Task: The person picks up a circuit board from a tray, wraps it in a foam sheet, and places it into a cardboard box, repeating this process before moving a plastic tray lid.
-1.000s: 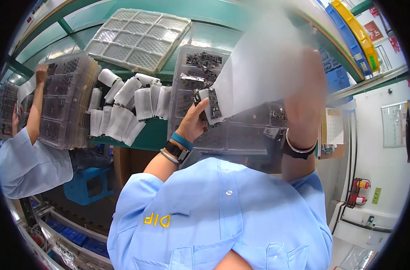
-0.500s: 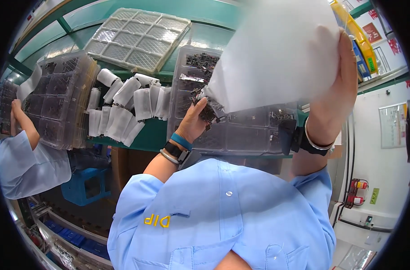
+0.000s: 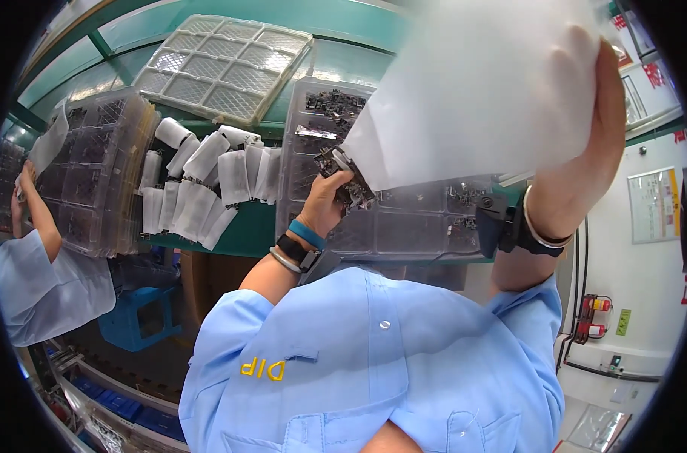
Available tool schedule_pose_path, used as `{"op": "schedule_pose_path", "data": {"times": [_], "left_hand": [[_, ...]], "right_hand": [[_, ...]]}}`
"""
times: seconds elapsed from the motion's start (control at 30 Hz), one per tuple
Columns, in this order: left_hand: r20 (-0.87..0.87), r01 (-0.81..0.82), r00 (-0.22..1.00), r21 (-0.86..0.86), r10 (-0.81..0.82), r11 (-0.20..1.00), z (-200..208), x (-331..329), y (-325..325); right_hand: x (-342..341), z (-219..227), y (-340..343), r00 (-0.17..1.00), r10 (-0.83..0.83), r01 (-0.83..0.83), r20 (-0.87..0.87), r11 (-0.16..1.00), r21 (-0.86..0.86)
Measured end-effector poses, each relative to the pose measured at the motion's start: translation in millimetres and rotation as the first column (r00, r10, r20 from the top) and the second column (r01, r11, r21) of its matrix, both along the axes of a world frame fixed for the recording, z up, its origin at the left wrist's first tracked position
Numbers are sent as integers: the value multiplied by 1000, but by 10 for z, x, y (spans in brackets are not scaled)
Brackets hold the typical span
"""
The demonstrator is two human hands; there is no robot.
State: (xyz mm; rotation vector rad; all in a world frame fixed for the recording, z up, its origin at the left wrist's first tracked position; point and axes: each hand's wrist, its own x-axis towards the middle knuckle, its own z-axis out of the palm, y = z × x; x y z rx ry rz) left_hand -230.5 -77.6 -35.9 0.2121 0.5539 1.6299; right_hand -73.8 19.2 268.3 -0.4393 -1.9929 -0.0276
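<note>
In the head view, the left hand (image 3: 322, 204) is closed on a small clutch of boards (image 3: 356, 193), and the sheet (image 3: 464, 98) runs from there up and right to the right hand (image 3: 606, 128). Good handling here would mean a firm but light left grip, set on the board edges so that the parts are not bent, while the right hand holds the sheet flat and evenly tensioned. A slack or skewed sheet could crease, and a hard pull could drag the boards out of line.

The boards lie against the left thumb and project past it to the right, above the tray (image 3: 411, 232). The sheet's narrow near end meets them just beyond the thumb tip. The right fingers lie behind the sheet's far right part and show faintly through it; whether they pinch it cannot be told, as the thumb is not clear. White rolls (image 3: 195, 205) lie left of the tray.
</note>
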Motion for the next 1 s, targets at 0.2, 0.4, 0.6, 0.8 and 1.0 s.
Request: {"op": "schedule_pose_path", "data": {"times": [0.2,0.4,0.6,0.8,1.0], "left_hand": [[151,60,985,131,-80,990,44,-81,-67],[276,10,960,129,-46,992,229,-47,-78],[-38,45,998,43,-43,998,146,46,14],[-71,113,991,-7,-113,994,137,-6,-13],[-62,44,997,-133,-53,990,-74,-253,-57]], "right_hand": [[143,203,-55,900,-427,353,87,832,428],[25,279,-390,926,-330,251,183,900,356],[-38,363,-403,860,-463,295,216,796,529],[413,364,1,981,-163,129,100,949,286],[619,289,128,968,-245,247,-47,969,31]]}}
